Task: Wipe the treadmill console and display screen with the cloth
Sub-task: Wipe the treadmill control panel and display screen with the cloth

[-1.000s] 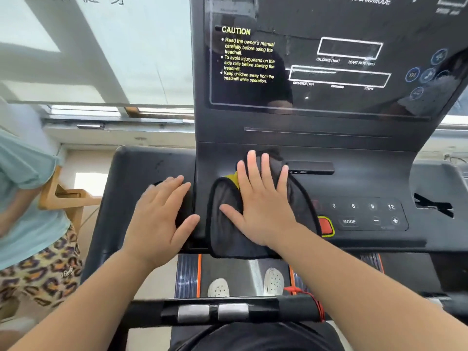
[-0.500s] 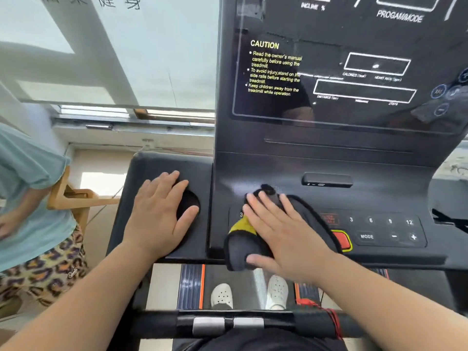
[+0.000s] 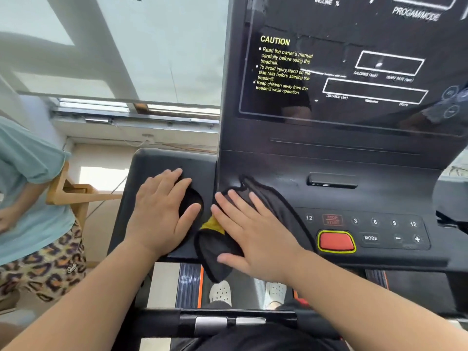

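Observation:
A dark grey cloth (image 3: 274, 206) with a yellow patch lies crumpled on the black treadmill console (image 3: 379, 196), at the left end of the button panel. My right hand (image 3: 253, 231) presses flat on the cloth, fingers spread and pointing up-left; part of the cloth hangs over the console's front edge. My left hand (image 3: 162, 214) rests flat on the left cup-holder wing, fingers apart, holding nothing. The glossy display screen (image 3: 354, 62) with yellow CAUTION text rises above.
A red stop button (image 3: 336, 241) and the MODE, minus and plus keys (image 3: 371, 238) lie right of the cloth. The black handlebar (image 3: 228, 323) crosses below my arms. Another person in a teal shirt (image 3: 27, 188) stands at the left beside a wooden frame (image 3: 73, 193).
My right hand has slid the cloth leftward and down across the console, bunching it against the left edge of the panel. The left hand has stayed on the cup-holder wing.

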### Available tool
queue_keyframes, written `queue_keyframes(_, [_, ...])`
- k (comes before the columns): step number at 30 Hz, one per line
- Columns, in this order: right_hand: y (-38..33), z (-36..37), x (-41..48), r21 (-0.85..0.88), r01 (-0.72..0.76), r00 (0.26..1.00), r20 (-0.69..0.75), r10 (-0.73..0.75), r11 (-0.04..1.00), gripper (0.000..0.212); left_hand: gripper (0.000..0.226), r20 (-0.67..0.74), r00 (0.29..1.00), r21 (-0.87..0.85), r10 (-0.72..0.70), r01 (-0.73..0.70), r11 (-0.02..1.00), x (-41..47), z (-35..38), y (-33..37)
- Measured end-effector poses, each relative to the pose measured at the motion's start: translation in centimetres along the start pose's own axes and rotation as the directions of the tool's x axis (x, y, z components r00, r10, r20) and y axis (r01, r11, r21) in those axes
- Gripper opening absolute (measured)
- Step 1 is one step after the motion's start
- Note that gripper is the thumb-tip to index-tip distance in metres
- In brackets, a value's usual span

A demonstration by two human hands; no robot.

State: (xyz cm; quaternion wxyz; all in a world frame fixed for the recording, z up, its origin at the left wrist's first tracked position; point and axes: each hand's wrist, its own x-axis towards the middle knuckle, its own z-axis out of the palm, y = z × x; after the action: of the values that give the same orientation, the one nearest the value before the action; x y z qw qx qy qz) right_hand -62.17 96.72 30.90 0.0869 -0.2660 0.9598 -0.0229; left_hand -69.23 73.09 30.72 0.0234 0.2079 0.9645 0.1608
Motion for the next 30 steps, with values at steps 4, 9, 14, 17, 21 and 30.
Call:
queue_keyframes(4, [3.6, 0.2, -4.3, -0.040, -0.170, 0.985, 0.013, 0.171, 0.985, 0.095, 0.067, -0.004, 1.000, -0.026, -0.006, 0.006, 1.000, 0.1, 0.0, -0.2])
queue_keyframes(9, [4.4, -0.9, -1.2, -0.005, -0.319, 0.947, -0.051, 0.318, 0.948, 0.099, 0.063, -0.052, 0.998, -0.099, -0.019, 0.014, 0.995, -0.1, 0.2, -0.4])
queue_keyframes(14, [2.5, -1.9, 4.8, -0.089, -0.045, 0.995, -0.090, 0.037, 0.995, 0.096, 0.068, -0.191, 0.977, -0.280, -0.093, 0.037, 0.959, 0.2, -0.2, 0.0])
queue_keyframes(17, [3.6, -2.9, 6.2, -0.201, -0.004, 0.993, -0.116, -0.020, 0.980, 0.096, 0.067, -0.279, 0.957, -0.295, -0.083, -0.003, 0.956, 0.8, -0.9, 1.3])
queue_keyframes(21, [5.4, -3.9, 6.0, -0.244, -0.116, 0.970, -0.234, 0.058, 0.963, 0.098, 0.063, -0.312, 0.948, -0.260, -0.069, -0.015, 0.965, 1.8, -1.5, 3.8])
queue_keyframes(30, [6.4, -2.6, 0.3, -0.105, -0.301, 0.931, -0.248, 0.269, 0.948, 0.097, 0.063, -0.325, 0.946, -0.223, -0.003, -0.074, 0.972, 3.6, -0.4, 10.0])
